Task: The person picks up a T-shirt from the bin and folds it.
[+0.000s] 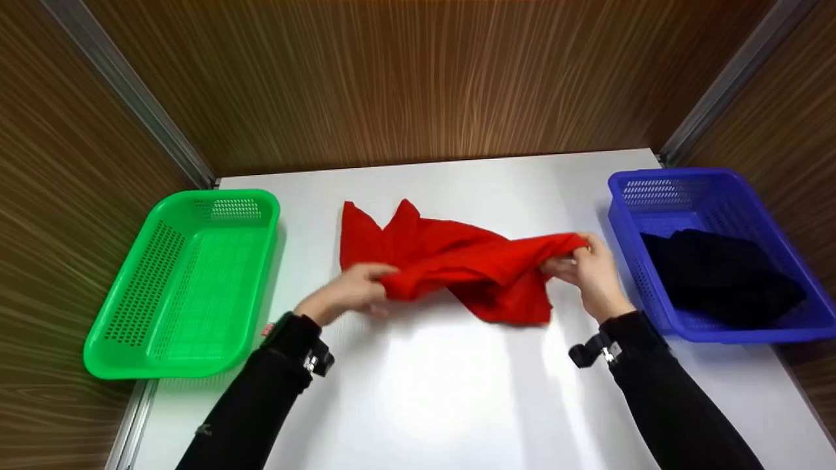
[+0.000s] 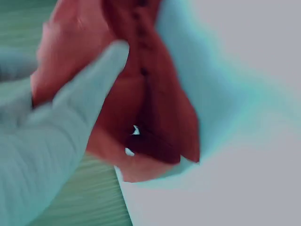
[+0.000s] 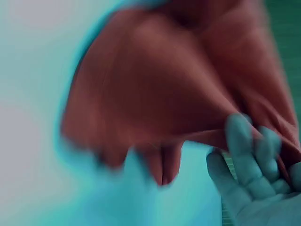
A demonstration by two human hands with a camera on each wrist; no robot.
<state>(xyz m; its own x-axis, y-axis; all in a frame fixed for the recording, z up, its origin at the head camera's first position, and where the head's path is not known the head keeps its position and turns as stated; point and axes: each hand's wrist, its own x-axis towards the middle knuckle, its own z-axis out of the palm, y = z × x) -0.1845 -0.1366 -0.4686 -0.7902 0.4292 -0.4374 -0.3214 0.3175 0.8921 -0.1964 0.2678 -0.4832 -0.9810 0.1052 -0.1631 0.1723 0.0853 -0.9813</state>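
Observation:
A crumpled red cloth [image 1: 450,254] stretches between my two hands over the white table, its folds partly lifted and two pointed ends lying toward the back. At its left end my left hand [image 1: 353,287], slightly blurred, pinches the near edge; in the left wrist view the thumb lies along the cloth [image 2: 160,94] and the other fingers are partly hidden. My right hand [image 1: 591,271] grips the raised right corner. The right wrist view shows the cloth [image 3: 155,84] hanging in a broad fold from those fingers [image 3: 242,146].
On the left stands a green basket [image 1: 264,274] with nothing in it. A blue basket [image 1: 627,261] at the right holds a black cloth [image 1: 718,274]. Wood-grain panels [image 1: 418,78] enclose the white table [image 1: 418,391] at the back and sides. A small red label [image 1: 268,329] lies by my left sleeve.

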